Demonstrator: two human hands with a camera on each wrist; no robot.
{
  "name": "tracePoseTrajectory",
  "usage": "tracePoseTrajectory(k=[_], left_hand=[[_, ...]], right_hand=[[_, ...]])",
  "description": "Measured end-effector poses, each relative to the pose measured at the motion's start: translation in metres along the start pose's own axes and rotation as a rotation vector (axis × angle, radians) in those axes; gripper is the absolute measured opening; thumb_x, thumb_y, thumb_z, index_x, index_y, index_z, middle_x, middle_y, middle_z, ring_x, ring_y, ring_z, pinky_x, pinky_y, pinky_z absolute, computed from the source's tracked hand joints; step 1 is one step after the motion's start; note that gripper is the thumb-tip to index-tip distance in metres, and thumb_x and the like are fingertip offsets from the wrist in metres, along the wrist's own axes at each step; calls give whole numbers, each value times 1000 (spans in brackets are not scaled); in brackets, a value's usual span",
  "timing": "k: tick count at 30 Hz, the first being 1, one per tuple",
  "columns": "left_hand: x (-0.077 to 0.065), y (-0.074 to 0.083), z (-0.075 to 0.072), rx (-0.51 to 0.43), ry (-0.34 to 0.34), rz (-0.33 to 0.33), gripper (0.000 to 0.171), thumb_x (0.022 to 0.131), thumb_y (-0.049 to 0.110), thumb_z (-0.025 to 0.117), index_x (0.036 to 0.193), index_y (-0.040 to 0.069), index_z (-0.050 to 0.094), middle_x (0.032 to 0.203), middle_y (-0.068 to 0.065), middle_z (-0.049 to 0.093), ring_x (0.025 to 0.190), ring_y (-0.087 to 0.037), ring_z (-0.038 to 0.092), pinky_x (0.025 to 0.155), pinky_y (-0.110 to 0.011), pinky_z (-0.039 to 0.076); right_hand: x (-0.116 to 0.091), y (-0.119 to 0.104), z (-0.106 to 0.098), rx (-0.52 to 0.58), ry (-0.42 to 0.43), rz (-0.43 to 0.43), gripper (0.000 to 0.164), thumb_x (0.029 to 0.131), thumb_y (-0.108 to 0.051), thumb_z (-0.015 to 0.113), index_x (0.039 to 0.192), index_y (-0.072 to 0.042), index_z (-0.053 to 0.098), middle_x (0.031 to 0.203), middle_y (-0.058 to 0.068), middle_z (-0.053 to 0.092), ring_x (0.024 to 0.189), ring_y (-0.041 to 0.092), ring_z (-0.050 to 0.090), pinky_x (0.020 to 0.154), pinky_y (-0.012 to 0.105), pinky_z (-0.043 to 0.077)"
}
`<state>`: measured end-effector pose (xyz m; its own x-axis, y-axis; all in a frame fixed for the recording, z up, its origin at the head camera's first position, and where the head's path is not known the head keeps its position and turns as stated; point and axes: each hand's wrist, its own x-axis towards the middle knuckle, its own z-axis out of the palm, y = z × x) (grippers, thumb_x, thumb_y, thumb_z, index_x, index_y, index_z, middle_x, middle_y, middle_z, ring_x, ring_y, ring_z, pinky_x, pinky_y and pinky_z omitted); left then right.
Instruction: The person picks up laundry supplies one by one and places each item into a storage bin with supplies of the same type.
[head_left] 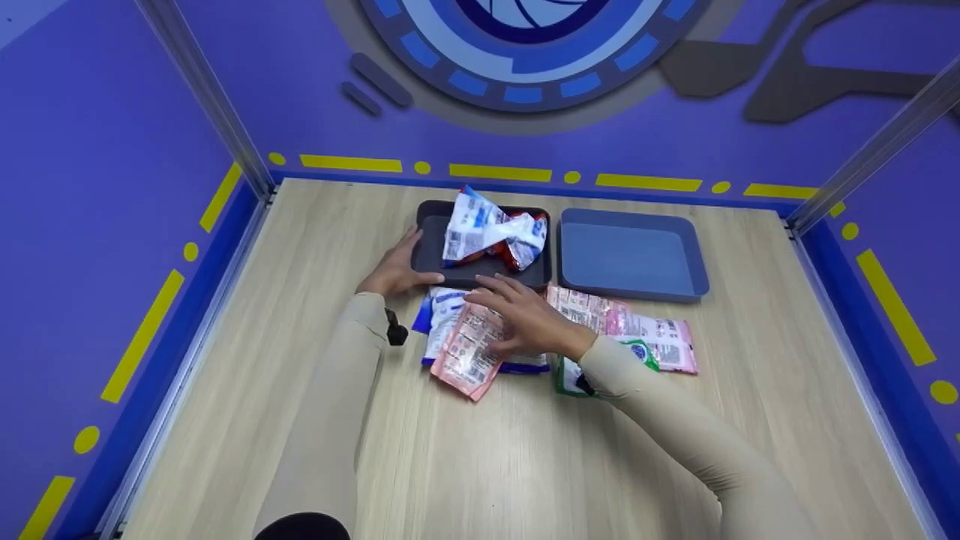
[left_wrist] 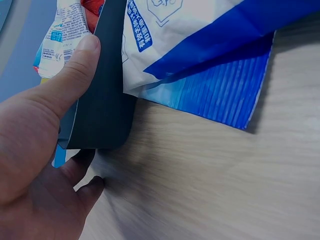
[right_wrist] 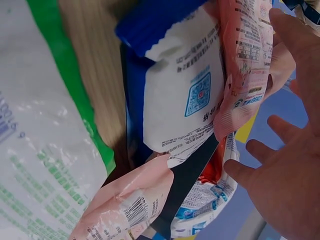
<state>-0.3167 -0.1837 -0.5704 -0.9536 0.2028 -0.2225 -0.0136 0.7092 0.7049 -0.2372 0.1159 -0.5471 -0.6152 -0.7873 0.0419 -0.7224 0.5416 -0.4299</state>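
Holding the black tray [head_left: 431, 247] at its near-left corner with the left hand [head_left: 394, 268], thumb over the near rim, fingers by the end wall. Gripping nothing with the right hand [head_left: 526, 319]: spread above the pink pouch [head_left: 469, 351], just by the tray's near wall; can't tell if touching it.

Probably light and stiff, likely moulded plastic, not fragile. Best held by both end walls, kept level. Expect some sliding from the white, blue and red packets [head_left: 476, 229] inside: crumpled, glossy, likely soft and slippery. Pinch those by a flat sealed edge, not mid-body.

Near side of the tray: pink pouch on top of the white-and-blue pouch [head_left: 444, 315]. Probably floppy, both; better lifted by a sealed end. To the tray's near right: second pink pouch [head_left: 577, 304], magenta-and-white pouch [head_left: 667, 341], green-edged packet [right_wrist: 45, 135], partly under the right sleeve [head_left: 660, 397].

Just right of the tray: blue-grey tray [head_left: 630, 255]. Underneath: pale wood-grain counter [head_left: 465, 465], likely smooth enough for sliding. Behind: purple-blue wall [head_left: 300, 97] with yellow dashes [head_left: 500, 172].
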Motion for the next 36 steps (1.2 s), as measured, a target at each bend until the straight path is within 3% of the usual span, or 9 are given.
tracePoseTrajectory(k=[10, 15, 20, 30, 36], left_hand=[[0, -2, 0, 7, -7, 5, 110, 88, 39, 83, 167, 12, 11, 174, -6, -1, 158, -30, 5, 126, -50, 16], [0, -3, 1, 15, -10, -3, 112, 87, 41, 83, 167, 12, 11, 174, -5, -2, 158, -30, 5, 126, -49, 15], [0, -3, 1, 15, -2, 10, 112, 86, 41, 84, 166, 11, 12, 174, -6, 0, 158, -31, 6, 126, -49, 16], [1, -2, 1, 8, 10, 7, 111, 86, 39, 85, 166, 11, 12, 174, -6, 0, 158, -30, 6, 126, -48, 15], [0, -2, 0, 5, 8, 19, 111, 86, 41, 84, 166, 11, 13, 174, -6, 1, 158, -30, 7, 126, -48, 16]], right_hand=[[0, -5, 5, -80, -59, -7, 100, 79, -52, 87, 162, -37, 31, 172, 6, 14, 154, 46, 14, 114, 73, 25], [-2, -7, 8, -65, -79, -14, 103, 76, -52, 89, 161, -39, 32, 173, 4, 11, 155, 45, 10, 111, 77, 25], [-2, -9, 10, -73, -89, -39, 103, 75, -50, 90, 161, -37, 35, 173, 5, 10, 155, 45, 9, 114, 73, 24], [-1, -14, 12, -85, -150, -70, 103, 74, -49, 91, 160, -35, 36, 172, 8, 11, 154, 50, 4, 120, 69, 9], [-1, -16, 12, -115, -168, -74, 103, 75, -48, 91, 161, -35, 36, 172, 9, 12, 154, 51, 2, 121, 67, 6]])
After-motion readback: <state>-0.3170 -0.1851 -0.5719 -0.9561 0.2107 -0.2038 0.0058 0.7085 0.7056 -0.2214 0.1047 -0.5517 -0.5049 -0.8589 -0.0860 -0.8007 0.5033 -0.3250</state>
